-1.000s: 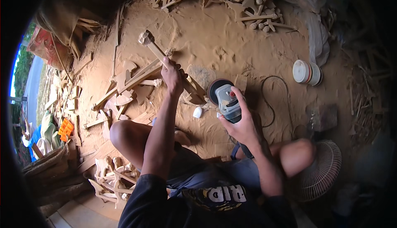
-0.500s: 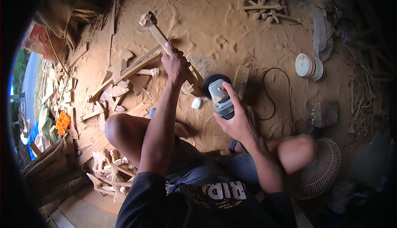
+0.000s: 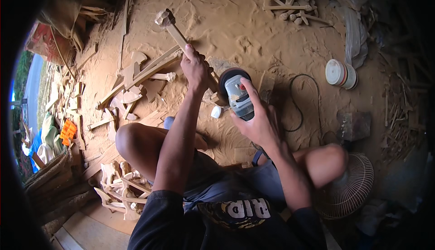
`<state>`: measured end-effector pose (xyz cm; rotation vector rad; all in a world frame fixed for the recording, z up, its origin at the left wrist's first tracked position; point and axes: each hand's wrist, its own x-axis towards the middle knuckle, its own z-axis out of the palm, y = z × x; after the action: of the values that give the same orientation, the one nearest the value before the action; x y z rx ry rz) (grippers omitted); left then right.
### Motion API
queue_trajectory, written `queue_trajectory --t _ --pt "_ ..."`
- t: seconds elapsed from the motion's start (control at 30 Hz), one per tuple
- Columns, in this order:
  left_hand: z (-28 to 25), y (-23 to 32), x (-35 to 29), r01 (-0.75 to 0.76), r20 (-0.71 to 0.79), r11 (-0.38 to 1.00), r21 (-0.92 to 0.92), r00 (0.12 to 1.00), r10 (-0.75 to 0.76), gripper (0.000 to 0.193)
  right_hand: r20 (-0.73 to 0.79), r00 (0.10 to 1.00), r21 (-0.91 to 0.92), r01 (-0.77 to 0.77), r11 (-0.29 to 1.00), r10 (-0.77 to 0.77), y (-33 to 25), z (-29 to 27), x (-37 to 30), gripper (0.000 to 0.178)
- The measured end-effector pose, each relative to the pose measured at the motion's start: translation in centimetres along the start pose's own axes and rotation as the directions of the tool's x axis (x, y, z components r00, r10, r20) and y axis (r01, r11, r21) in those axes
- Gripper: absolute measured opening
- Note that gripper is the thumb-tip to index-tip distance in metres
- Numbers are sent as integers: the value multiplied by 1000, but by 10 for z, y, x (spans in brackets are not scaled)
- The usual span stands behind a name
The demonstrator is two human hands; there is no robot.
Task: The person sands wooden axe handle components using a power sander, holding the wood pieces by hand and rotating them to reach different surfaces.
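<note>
My left hand (image 3: 195, 70) is closed around a long wooden piece (image 3: 176, 35), which slants from a carved knob at the upper left down to the middle. In my right hand (image 3: 260, 123) is a grey power sander (image 3: 239, 95) with a red button and a round dark disc. The disc is at the lower end of the wooden piece; whether they touch, I cannot tell. A wooden block (image 3: 266, 83) stands just beyond the sander. Near my left hand, several cut wooden parts (image 3: 152, 75) lie on the dusty floor.
A small white cup (image 3: 216, 112) sits near the sander. To the right are a looped dark cord (image 3: 294, 107), a white bucket (image 3: 340, 74) on its side, a grey block (image 3: 355, 125) and a fan (image 3: 351, 184). Stacked wooden frames (image 3: 122, 189) stand beside my left knee.
The sander and my right hand have shifted slightly up and left along the wooden piece. My left hand keeps its grip and has moved slightly right.
</note>
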<state>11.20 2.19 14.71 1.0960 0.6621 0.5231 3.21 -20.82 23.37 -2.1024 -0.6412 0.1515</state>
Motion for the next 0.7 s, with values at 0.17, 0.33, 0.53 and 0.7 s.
queue_trajectory --t 0.17,0.33,0.53,0.7 --pt "0 2 -1 -10 -16 1000 6 1000 10 48 17 1000 31 2 1000 -2 3 3 -2 89" --pt "-2 3 1 15 -18 1000 15 1000 -15 49 66 995 -4 -80 997 80 1 -9 -20 89" --pt "1 0 5 -8 -64 1000 -6 998 7 46 44 994 -45 -98 994 100 5 -22 -48 90" --pt "6 -18 4 -21 183 1000 -3 983 21 45 -97 981 -19 -172 985 169 15 -44 -53 87"
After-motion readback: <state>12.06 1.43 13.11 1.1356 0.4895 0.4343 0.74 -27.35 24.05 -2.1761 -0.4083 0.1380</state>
